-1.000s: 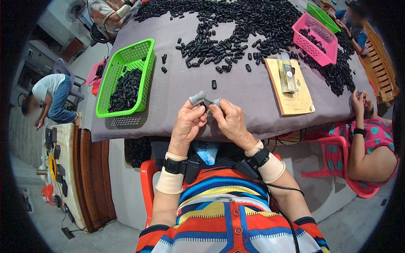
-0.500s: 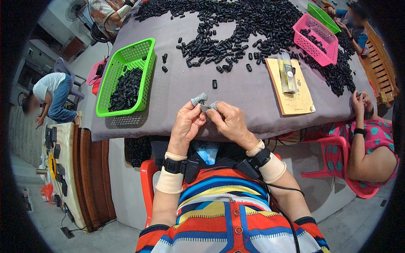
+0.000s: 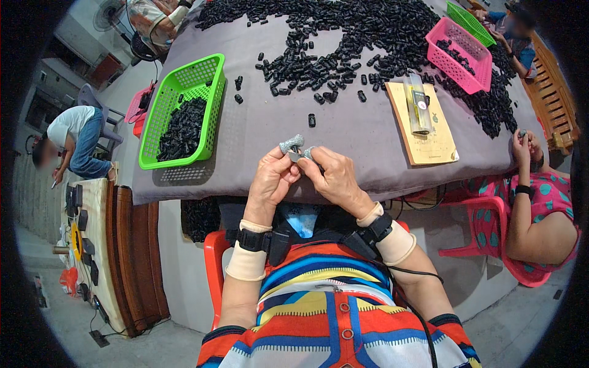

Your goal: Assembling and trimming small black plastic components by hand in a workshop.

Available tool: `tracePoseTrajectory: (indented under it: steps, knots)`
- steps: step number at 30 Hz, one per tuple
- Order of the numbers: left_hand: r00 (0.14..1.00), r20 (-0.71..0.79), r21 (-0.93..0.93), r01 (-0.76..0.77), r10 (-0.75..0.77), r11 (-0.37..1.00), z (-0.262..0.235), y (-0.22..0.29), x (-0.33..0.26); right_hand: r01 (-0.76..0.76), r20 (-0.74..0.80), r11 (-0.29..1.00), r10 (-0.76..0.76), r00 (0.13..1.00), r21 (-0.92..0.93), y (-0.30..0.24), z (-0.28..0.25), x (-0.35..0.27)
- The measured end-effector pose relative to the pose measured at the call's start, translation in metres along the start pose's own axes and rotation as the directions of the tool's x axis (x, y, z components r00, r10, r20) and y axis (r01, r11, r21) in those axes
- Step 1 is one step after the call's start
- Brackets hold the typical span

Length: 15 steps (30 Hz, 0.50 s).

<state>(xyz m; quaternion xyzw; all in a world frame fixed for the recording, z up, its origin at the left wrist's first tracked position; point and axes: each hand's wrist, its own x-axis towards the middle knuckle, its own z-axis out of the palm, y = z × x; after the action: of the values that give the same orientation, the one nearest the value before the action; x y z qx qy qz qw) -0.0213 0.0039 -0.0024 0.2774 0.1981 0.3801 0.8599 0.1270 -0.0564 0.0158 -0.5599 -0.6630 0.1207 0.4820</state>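
My left hand (image 3: pixel 273 178) and my right hand (image 3: pixel 334 179) meet just above the near edge of the table. Grey wrapping covers the index fingertips of both. Pinched in the left fingers is a small black plastic piece (image 3: pixel 295 149), mostly hidden. The right thumb and index finger close against it; a flat greyish bit shows between the two hands, too small to name. Just beyond them a single black barrel-shaped plastic piece (image 3: pixel 311 120) lies on the grey cloth. To the left stands a green basket (image 3: pixel 216 116) partly filled with similar black pieces.
A wide heap of black pieces (image 3: pixel 343 30) spreads over the far table. At right lie a yellowish pad (image 3: pixel 423 147) with a clear case (image 3: pixel 419 110) on it, and a pink basket (image 3: pixel 469 80). Co-workers' hands (image 3: pixel 526 147) are at the right edge. A cable runs from my right wrist.
Both hands stay nearly in place, with small finger movements; the small black piece shows a little more between the fingertips. The view has shifted slightly.
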Motion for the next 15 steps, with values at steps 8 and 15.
tracePoseTrajectory:
  steps: [8, 15]
  knots:
    - [1.000, -0.022, 0.016, -0.012, 0.012, 1.000, -0.0009, -0.0016, 0.0003, 0.019, 0.009, 1.000, -0.019, 1.000, 0.002, 0.0026, 0.0008, -0.0002]
    - [0.999, -0.028, 0.052, -0.026, 0.028, 0.998, -0.0016, -0.0014, -0.0001, 0.014, 0.042, 1.000, -0.014, 0.999, -0.007, 0.0010, -0.0001, 0.0022]
